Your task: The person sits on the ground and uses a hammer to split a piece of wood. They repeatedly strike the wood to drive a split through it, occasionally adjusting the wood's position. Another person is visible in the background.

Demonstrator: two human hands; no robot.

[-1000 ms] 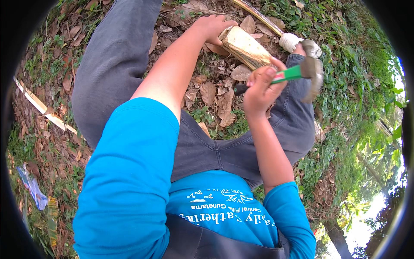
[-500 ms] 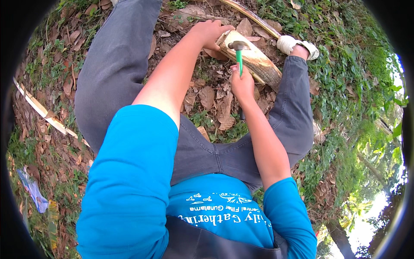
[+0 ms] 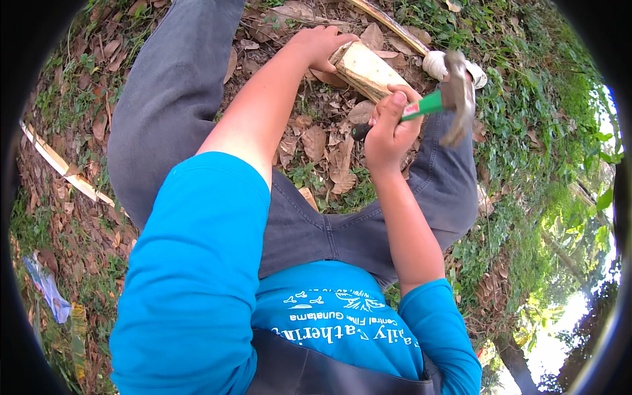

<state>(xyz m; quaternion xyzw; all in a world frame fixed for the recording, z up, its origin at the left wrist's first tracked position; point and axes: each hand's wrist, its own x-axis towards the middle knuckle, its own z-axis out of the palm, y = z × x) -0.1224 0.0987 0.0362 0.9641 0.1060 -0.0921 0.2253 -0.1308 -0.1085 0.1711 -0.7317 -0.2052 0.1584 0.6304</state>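
My right hand [image 3: 393,135] is closed round the black grip of a claw hammer [image 3: 426,105]. The hammer has a green shaft, and its metal head is raised to the right, slightly blurred. A pale wooden block [image 3: 368,66] with rough, darker sides lies on the ground between my legs. My left hand [image 3: 322,47] grips the block's far left end, fingers over the edge and thumb at its near side. The right hand and hammer hide the block's near right part.
My legs in grey trousers [image 3: 168,118] frame the block on both sides. A long thin wooden strip [image 3: 392,25] lies beyond it, near my light-coloured shoe [image 3: 436,64]. Another pale strip [image 3: 66,168] and a bluish plastic wrapper [image 3: 49,289] lie at left among dry leaves.
The hammer has gone from the block's top surface up and to the right, its head now swung clear of the wood. My left hand stays on the block's end.
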